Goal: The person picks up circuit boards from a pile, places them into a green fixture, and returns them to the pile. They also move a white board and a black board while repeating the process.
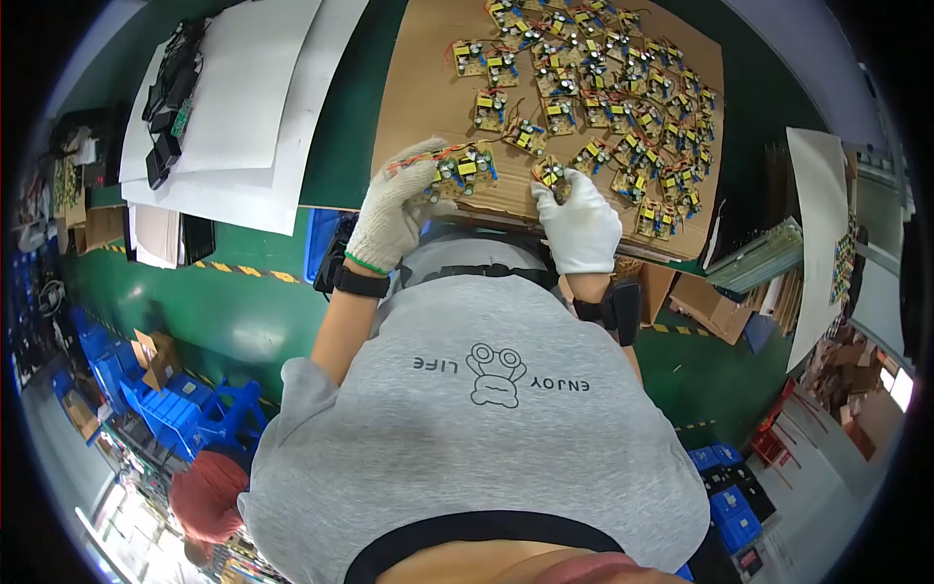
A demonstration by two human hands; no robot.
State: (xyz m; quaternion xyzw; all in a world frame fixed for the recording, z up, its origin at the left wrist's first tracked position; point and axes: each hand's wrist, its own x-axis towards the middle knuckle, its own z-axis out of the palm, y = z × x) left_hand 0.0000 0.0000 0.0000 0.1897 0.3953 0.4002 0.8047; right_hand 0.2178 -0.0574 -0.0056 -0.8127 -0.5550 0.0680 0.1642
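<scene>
My left hand (401, 200), in a knitted white glove with a green cuff edge, is closed around several small circuit boards (465, 169) held side by side, their red and orange wires lying over the fingers. My right hand (582, 222), in a smoother white glove, pinches one circuit board (549, 173) between thumb and fingers near the cardboard's front edge. Many similar circuit boards (637, 88) with yellow, blue and silver parts lie on the brown cardboard sheet (428, 68), mostly toward its right side. The undersides of the held boards are hidden.
White sheets (229, 88) lie at the left of the green table, with black adapter-like parts (167, 107) on them. A stack of flat panels (757, 256) stands at the right. Blue stools (180, 409) and a person in red (209, 494) are behind at the left.
</scene>
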